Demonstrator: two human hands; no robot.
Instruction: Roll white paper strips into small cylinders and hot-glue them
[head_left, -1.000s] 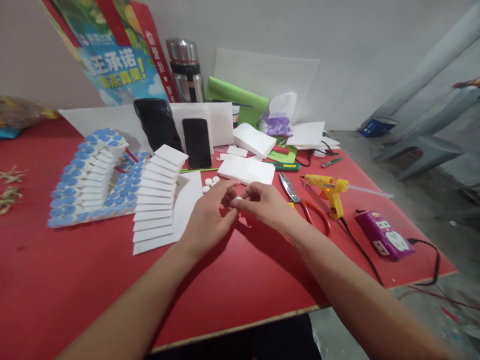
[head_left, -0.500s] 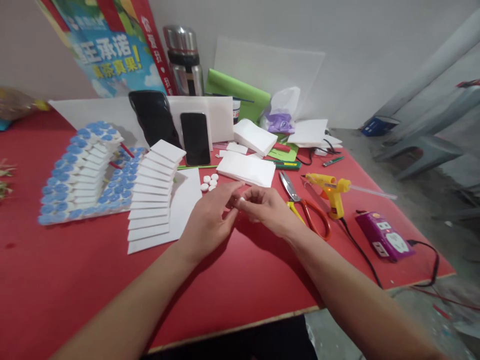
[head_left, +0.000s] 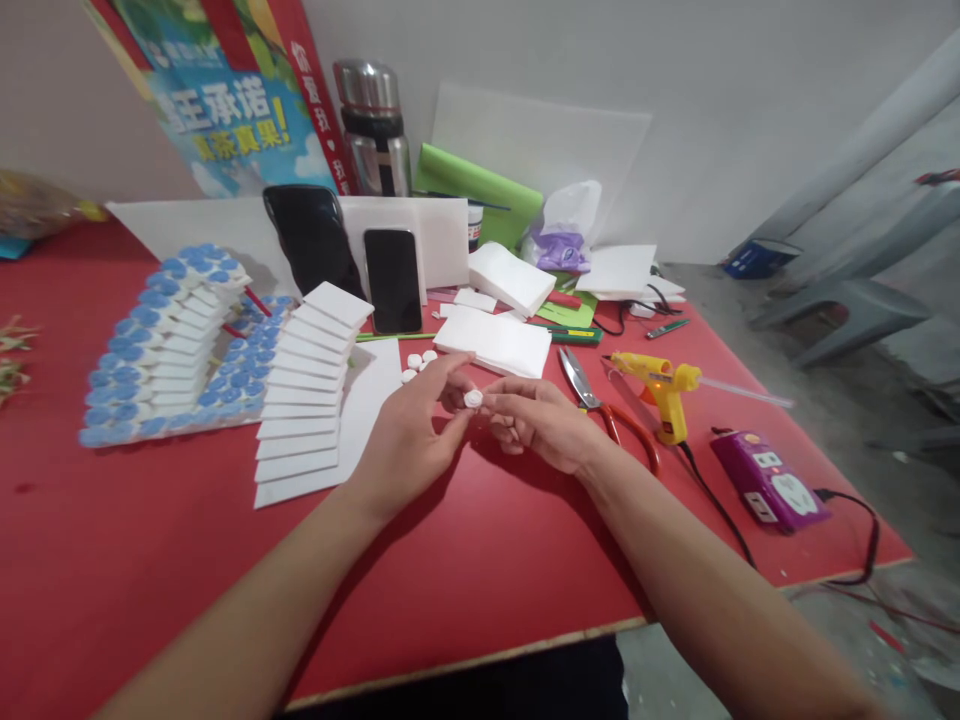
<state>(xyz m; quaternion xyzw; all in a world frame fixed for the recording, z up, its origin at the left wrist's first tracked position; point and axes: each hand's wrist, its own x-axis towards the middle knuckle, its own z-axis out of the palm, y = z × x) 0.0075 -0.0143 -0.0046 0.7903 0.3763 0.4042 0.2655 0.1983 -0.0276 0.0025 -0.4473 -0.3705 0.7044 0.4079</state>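
A small white rolled paper rosette (head_left: 472, 399) is held up just above the red table, its spiral face showing. My right hand (head_left: 544, 425) is closed, pinching its right edge between thumb and fingertips. On the other side my left hand (head_left: 412, 430) curls round it, the fingers and thumb closed in at its left edge. Behind my left hand lie several similar white rosettes (head_left: 415, 361), partly hidden by it. A stack of folded white tissue paper (head_left: 495, 338) lies just beyond my fingers.
To the left stand a stepped white card piece (head_left: 300, 420) and a similar model covered in blue rosettes (head_left: 124, 385). Scissors (head_left: 611, 420), a yellow glue gun (head_left: 664, 385) and a purple power strip (head_left: 772, 478) lie right. Two phones (head_left: 394, 280) lean at the back.
The rosette has turned so its spiral face shows, and it sits slightly left between my fingers. My left hand has shifted a little left, and my right fingers have straightened.
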